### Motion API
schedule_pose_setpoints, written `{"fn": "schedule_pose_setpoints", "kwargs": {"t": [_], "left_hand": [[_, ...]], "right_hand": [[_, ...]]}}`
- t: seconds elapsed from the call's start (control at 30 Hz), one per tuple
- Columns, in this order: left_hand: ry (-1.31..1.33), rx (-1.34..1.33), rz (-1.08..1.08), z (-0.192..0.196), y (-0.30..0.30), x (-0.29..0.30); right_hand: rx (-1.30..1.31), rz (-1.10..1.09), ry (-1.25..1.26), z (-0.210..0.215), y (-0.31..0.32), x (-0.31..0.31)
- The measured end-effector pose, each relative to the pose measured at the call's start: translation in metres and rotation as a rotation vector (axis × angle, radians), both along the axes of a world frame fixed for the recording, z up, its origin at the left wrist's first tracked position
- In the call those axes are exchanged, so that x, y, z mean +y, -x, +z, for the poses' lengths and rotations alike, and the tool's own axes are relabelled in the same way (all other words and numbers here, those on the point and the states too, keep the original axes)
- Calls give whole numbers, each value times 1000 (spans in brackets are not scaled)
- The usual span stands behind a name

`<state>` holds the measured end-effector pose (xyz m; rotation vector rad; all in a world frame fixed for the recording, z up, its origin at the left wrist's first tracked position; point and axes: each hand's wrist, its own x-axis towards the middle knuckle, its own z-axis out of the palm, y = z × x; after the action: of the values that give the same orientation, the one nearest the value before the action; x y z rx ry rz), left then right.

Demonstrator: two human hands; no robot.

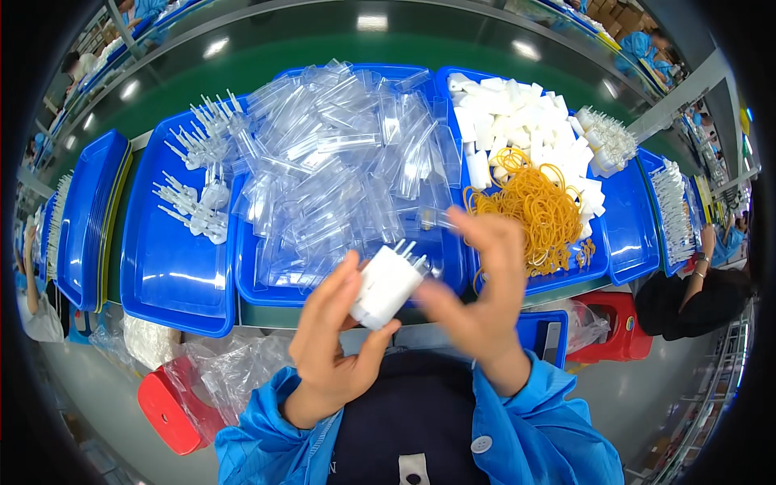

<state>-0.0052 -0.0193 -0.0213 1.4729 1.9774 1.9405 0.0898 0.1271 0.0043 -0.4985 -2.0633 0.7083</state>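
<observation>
My left hand (335,339) is closed round a white plug (386,284), fingers on one side and thumb below, its metal prongs pointing up and to the right. Just right of the plug, my right hand (489,291) has its thumb and index finger spread apart; the thumb is smeared by motion. I see nothing held in it. Beyond both hands, a heap of clear plastic sleeves (323,153) fills a blue tray (275,293). To the right of it, tan rubber bands (529,212) lie piled against white blocks (517,113).
More pronged white plugs (194,202) lie in the left blue tray (174,283). Others (606,141) stand in a group at the right. Stacked blue trays (90,222) are at far left. Red stools (171,411) flank me, and a person (695,295) sits at the right.
</observation>
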Motion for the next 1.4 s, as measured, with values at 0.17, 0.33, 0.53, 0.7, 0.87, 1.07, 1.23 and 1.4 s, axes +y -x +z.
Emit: {"fn": "schedule_pose_setpoints", "kwargs": {"t": [0.17, 0.33, 0.53, 0.7, 0.87, 1.07, 1.23, 1.4], "left_hand": [[-48, -191, -141, 2, 7, -7], [-82, -490, -218, 7, 5, -6], [-131, -531, -301, 8, 7, -5], [-80, -478, -282, 12, 7, -5], [-94, -467, -287, 12, 9, -5], [-102, -470, -300, 10, 9, -6], [-101, -490, -319, 11, 9, -5], [-97, -486, -323, 11, 8, -5]], "right_hand": [[-328, -129, -346, 7, -1, 37], [-181, -63, -172, 7, -3, 43], [110, 260, 334, 6, -15, 47], [249, 335, 707, 8, -23, 32], [211, 364, 686, 4, -26, 29], [224, 462, 643, 10, -29, 23], [260, 459, 599, 7, -31, 21], [211, 427, 564, 13, -28, 13]]}}
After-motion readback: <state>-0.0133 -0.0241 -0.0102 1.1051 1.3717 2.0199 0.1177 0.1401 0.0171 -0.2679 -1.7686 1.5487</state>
